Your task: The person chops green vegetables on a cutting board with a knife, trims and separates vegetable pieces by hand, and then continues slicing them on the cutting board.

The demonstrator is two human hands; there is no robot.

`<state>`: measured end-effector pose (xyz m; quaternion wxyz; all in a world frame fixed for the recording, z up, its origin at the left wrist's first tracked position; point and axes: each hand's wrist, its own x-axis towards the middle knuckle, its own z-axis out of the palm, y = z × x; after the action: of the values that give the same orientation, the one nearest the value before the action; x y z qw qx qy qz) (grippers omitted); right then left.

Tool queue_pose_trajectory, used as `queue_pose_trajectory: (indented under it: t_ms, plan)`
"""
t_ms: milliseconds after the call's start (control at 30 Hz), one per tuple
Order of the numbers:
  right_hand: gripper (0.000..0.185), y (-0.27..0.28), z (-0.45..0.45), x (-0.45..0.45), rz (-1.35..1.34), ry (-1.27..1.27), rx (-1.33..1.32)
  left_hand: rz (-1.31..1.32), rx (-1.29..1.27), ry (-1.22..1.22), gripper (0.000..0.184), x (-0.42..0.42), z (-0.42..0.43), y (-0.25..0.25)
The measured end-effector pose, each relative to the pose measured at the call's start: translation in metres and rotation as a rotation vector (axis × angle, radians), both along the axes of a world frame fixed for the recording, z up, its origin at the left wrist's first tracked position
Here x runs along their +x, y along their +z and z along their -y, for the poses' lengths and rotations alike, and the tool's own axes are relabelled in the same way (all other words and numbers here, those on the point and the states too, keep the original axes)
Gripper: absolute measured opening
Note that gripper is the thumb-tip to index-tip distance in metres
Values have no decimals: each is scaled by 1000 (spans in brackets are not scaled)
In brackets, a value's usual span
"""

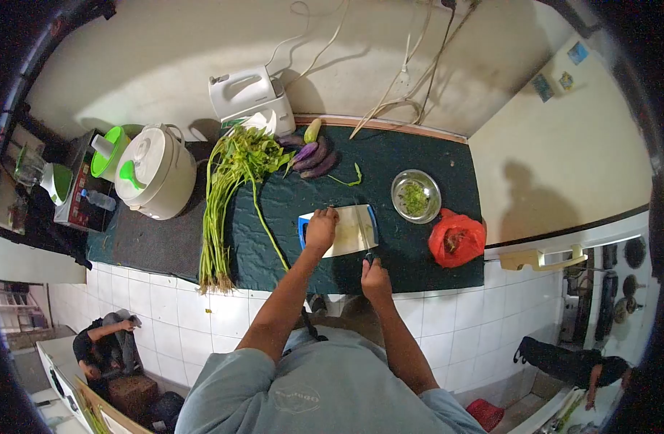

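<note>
White board lies beneath the bunched left fingers, perhaps for steadying; what they hold, I can't tell. Right fingers grip the knife, presumably for control.

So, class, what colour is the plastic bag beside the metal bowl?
Red; the bag shows in the head view.

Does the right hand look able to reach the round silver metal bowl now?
Probably yes: only dark green cloth lies between the right hand and the bowl, though that hand holds a black-handled knife.
</note>
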<state>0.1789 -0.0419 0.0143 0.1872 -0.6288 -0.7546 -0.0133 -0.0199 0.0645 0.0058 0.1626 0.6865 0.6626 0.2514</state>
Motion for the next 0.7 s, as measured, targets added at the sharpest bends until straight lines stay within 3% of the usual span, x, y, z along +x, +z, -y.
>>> queue_pose_trajectory:
  t_ms: [133, 367, 567, 633, 700]
  plan:
    - [34, 5, 3, -2, -101, -67, -214, 341, 38, 187, 10, -5, -3, -15]
    - [40, 24, 4, -10, -241, -164, -534, 382, -81, 330, 16, -33, 7, 4]
    - [40, 18, 9, -12, -243, -96, -475, 544, -137, 340, 20, -51, 5, -8]
    - [39, 15, 11, -12, -236, -71, -473, 740, -112, 364, 20, -52, 4, 0]
    - [39, 13, 15, -12, -230, -47, -471, 767, -106, 323, 19, -49, 6, 10]
